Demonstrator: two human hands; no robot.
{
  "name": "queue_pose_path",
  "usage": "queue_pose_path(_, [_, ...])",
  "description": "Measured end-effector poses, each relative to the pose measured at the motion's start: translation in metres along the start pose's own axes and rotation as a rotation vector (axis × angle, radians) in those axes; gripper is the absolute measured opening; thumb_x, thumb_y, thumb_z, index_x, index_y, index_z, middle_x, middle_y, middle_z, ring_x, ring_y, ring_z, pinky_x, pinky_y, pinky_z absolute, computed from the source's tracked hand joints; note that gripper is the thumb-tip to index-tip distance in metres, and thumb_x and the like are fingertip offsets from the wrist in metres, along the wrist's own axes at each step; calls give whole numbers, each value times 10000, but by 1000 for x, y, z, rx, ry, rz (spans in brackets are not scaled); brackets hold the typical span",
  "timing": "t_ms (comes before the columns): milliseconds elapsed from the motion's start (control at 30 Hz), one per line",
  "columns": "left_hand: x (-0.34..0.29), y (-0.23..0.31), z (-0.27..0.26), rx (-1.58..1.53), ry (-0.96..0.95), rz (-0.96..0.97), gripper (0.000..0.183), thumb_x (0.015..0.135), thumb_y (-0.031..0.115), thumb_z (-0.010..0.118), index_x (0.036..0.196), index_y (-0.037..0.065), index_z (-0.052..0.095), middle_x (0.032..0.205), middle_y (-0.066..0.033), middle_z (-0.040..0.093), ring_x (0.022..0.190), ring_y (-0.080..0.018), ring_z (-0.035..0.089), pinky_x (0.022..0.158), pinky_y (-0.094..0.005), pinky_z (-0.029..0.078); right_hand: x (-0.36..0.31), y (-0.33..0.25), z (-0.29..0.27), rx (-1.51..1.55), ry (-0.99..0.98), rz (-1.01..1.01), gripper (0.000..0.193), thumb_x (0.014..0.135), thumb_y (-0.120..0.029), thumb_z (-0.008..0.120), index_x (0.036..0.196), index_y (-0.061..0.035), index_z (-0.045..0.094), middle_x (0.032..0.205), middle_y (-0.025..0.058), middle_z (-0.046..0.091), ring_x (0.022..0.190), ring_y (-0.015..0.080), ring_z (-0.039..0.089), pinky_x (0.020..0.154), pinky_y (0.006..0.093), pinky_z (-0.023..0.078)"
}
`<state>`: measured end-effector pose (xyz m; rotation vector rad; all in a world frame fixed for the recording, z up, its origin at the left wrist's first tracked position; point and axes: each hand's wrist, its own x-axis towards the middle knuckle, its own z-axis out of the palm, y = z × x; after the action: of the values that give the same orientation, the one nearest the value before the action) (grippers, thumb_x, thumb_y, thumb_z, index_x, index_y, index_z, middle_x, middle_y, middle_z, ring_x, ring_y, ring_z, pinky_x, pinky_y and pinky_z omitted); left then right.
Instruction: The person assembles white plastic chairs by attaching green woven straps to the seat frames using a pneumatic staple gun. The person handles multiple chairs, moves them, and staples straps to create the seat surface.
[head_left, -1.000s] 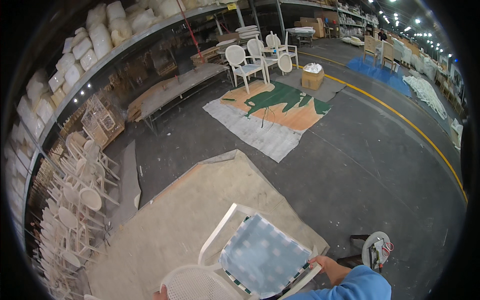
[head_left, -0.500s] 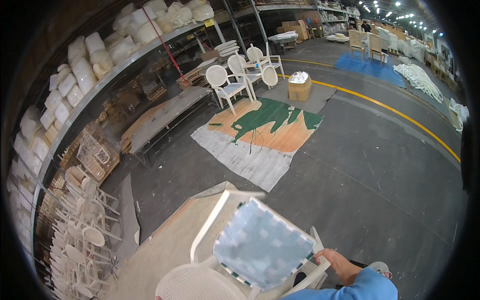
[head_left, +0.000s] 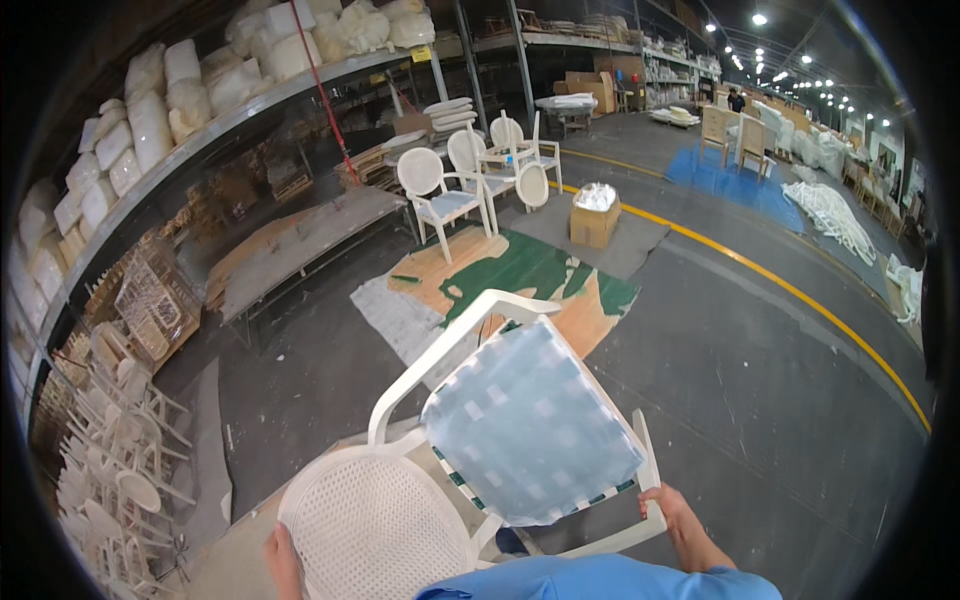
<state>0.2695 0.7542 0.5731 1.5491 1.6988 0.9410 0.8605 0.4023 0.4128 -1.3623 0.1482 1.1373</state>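
Tilted in front of me is a white armchair point(head_left: 378, 525) with a round woven-cane back and a pale blue seat point(head_left: 530, 425) checked with lighter squares. Strips of green and white show along the seat's edge. My left hand point(head_left: 284, 562) grips the left rim of the round back, its fingers partly hidden behind it. At the other side, my right hand point(head_left: 672, 508) is closed around the right armrest point(head_left: 652, 465). The left armrest point(head_left: 440, 350) points away from me, toward the mat. The chair's legs are mostly hidden under the seat.
Ahead lies a green-and-tan mat point(head_left: 530, 265) with similar white chairs point(head_left: 425, 175) and a cardboard box point(head_left: 595, 225) beyond it. To the left stand a low table point(head_left: 310, 240), many stacked chair frames point(head_left: 120, 470) and shelving with wrapped bundles point(head_left: 150, 130). A yellow floor line point(head_left: 760, 265) curves along the right.
The armchair has risen and moved forward, now overlapping the mat. My left hand has come into view on the back's rim, while the right keeps hold of the armrest.
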Motion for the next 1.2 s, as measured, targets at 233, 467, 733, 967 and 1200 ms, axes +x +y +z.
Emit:
queue_pose_path(233, [202, 120, 146, 21, -77, 159, 544, 1012, 390, 589, 663, -24, 537, 655, -7, 532, 645, -101, 442, 568, -335, 383, 77, -30, 31, 374, 51, 15, 446, 745, -3, 639, 1153, -55, 466, 637, 101, 535, 489, 229, 565, 445, 381, 494])
queue_pose_path(467, [354, 253, 341, 128, -240, 299, 528, 972, 431, 633, 725, -35, 612, 636, -30, 549, 628, -117, 465, 574, -347, 407, 227, -131, 43, 488, 164, 23, 304, 738, -29, 642, 1010, -45, 507, 635, 103, 546, 483, 230, 555, 451, 384, 488])
queue_pose_path(733, [459, 343, 462, 108, -202, 231, 385, 960, 326, 674, 825, -34, 666, 673, -42, 601, 654, -111, 503, 613, -322, 442, 404, -309, 77, 444, 135, 146, 228, 735, -53, 659, 913, -1, 527, 634, 114, 567, 488, 233, 548, 483, 373, 493])
queue_pose_path(967, [577, 400, 553, 102, -150, 323, 338, 969, 282, 675, 826, -24, 671, 706, -12, 619, 671, -82, 502, 611, -297, 436, 569, -429, 135, 366, -23, 189, 216, 770, -53, 646, 950, -8, 537, 655, 116, 570, 506, 225, 558, 487, 363, 501])
queue_pose_path(1200, [710, 526, 641, -79, -361, 124, 271, 974, 253, 670, 994, -15, 701, 854, -36, 696, 734, -105, 611, 674, -293, 495, 700, -510, 212, 460, 4, 226, 189, 765, -85, 645, 911, -34, 537, 669, 102, 568, 513, 221, 555, 493, 366, 500])
